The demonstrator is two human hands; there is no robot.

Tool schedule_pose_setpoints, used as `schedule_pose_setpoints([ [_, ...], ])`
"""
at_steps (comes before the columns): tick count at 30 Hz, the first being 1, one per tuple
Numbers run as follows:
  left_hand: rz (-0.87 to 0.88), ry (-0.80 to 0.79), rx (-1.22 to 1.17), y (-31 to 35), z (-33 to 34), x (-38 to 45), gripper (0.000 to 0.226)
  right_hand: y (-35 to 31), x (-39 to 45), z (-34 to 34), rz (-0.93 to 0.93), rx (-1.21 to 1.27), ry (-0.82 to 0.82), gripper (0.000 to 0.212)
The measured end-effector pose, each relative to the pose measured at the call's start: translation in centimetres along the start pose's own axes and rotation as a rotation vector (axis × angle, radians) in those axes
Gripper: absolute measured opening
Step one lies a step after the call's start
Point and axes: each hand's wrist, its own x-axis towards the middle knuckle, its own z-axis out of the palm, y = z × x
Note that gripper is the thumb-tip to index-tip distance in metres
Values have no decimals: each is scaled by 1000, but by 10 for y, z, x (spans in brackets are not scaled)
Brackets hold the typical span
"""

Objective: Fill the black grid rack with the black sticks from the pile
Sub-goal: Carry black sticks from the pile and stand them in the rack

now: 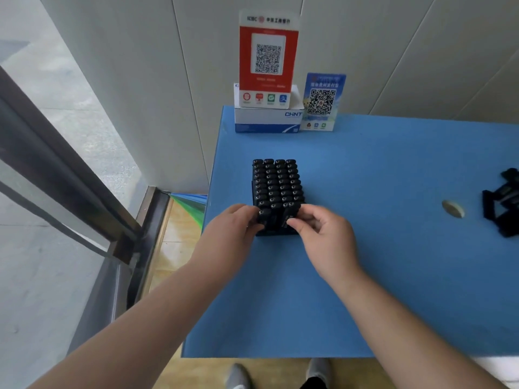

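Both hands work the near edge of the almost full black grid rack: left hand pinching a black stick, right hand pinching another. A small pile remains far right of the rack.

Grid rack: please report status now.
Left hand and right hand both pinch sticks at rack's near row. Black grid rack looks nearly full. Stick pile far right. Nothing blocking.

bare table between rack, pile
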Motion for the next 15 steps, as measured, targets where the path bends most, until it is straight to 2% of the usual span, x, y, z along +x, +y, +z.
schedule_pose_setpoints([
  [10, -88, 6, -108, -4, 4, -2, 7, 7, -3, 12, -16, -26, 12, 17],
  [15, -100, 5, -126, -5, 5, -2, 9, 9, -5, 21, -122, -151, 4, 19],
])
